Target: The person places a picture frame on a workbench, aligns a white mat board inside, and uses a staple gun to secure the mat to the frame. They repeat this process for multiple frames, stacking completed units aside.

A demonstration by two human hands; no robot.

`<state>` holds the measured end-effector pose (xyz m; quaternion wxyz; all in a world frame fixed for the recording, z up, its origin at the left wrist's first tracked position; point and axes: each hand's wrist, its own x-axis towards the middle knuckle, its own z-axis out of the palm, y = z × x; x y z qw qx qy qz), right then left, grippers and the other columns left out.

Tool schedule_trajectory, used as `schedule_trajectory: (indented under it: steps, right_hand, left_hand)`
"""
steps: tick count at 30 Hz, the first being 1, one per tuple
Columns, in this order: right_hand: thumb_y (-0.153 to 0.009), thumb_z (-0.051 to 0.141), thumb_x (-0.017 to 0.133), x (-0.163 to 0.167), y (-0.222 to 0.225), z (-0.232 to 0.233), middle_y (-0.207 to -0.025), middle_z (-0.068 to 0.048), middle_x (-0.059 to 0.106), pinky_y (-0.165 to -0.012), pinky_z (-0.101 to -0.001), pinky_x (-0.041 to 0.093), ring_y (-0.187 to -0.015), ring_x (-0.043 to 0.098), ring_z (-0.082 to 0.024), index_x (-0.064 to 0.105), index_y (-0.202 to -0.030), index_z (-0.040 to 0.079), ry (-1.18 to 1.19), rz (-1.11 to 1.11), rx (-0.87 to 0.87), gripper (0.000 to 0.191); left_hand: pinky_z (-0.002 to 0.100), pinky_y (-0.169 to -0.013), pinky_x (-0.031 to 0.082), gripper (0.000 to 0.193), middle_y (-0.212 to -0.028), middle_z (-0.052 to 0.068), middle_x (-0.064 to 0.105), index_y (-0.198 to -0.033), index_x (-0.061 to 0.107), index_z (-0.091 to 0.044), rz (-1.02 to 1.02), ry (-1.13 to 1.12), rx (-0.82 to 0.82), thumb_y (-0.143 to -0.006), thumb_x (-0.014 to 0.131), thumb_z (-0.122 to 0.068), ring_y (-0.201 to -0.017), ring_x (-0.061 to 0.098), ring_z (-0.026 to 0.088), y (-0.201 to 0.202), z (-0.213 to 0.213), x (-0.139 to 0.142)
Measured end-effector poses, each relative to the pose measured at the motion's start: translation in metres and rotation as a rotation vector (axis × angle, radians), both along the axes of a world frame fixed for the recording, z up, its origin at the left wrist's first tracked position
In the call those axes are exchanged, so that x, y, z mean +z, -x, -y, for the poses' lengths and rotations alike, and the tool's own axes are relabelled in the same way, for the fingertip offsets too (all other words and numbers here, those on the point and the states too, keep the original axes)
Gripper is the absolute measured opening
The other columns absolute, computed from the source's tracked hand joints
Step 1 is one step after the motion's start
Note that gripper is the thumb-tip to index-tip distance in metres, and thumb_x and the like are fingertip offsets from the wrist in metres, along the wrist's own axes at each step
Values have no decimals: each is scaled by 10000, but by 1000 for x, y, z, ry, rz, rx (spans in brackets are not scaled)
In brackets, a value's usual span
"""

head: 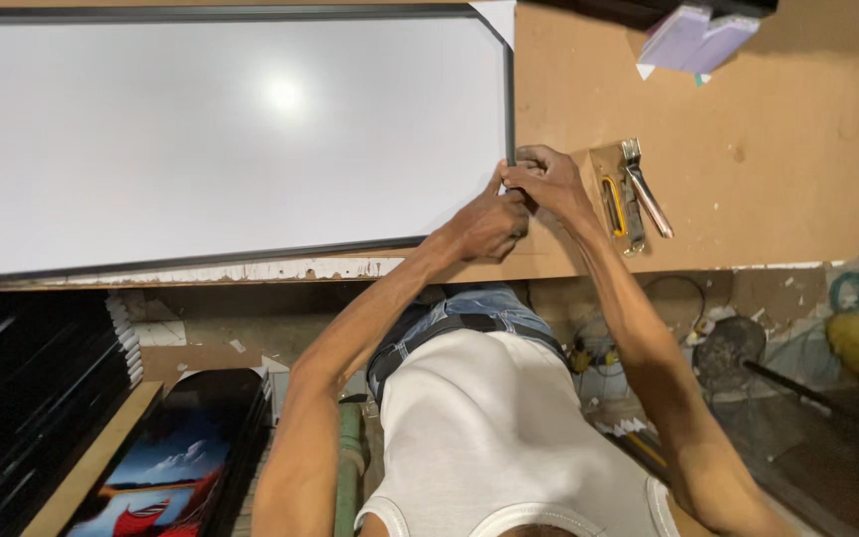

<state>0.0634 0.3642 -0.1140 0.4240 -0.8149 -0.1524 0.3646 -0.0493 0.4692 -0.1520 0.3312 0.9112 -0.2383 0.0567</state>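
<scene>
A large white panel in a thin dark frame [231,139] lies flat on a brown board worktable [768,169]. Both my hands meet at the frame's near right corner. My left hand [489,224] is closed, its fingers pinching at the corner edge. My right hand [547,179] curls over the same corner, fingers bent against the dark frame strip [510,99]. Whether either hand holds a small item is hidden by the fingers.
A staple gun with a yellow handle [633,194] lies just right of my hands. Pale wrapped packets [693,40] sit at the table's far edge. Below the table stand stacked dark frames [22,398], a painted picture [176,457] and floor clutter [728,348].
</scene>
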Motion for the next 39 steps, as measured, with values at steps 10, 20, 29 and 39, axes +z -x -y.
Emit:
schedule_trajectory:
  steps: [10,20,29,39]
  right_hand:
    - [-889,94,737,-12,9,-13,-821,-76,728,-655,-232,507,-722,656,-107,751,-1016,-12,-2,336,187,166]
    - [-705,-17,582,-57,-49,-16,-788,-94,675,-732,-312,583,-703,626,-220,643,-737,37,-731,-662,-327,88]
    - [-736,-32,575,21,-68,34,-813,-87,654,-730,-308,555,-711,601,-211,625,-848,19,-700,99,-466,133]
    - [-772,-47,568,134,71,-46,-839,-79,631,-727,-303,524,-721,573,-201,606,-972,-1,-579,562,-65,209]
  left_hand:
    - [699,-1124,313,159,-1098,130,617,-965,666,-20,106,-147,635,-852,643,-129,-1222,546,303,84,12,-43]
    - [694,-1234,318,141,-1106,33,694,-1026,687,-80,308,-21,870,-901,631,-46,-1153,647,186,124,35,22]
    - [703,-1251,211,431,-1478,57,564,-1419,565,-235,495,-288,1229,-1004,659,-172,-1395,528,264,243,-80,42]
    - [696,-1310,148,630,-1685,-8,264,-1605,335,-252,865,-323,1189,-1102,698,-147,-1588,226,207,343,-81,77]
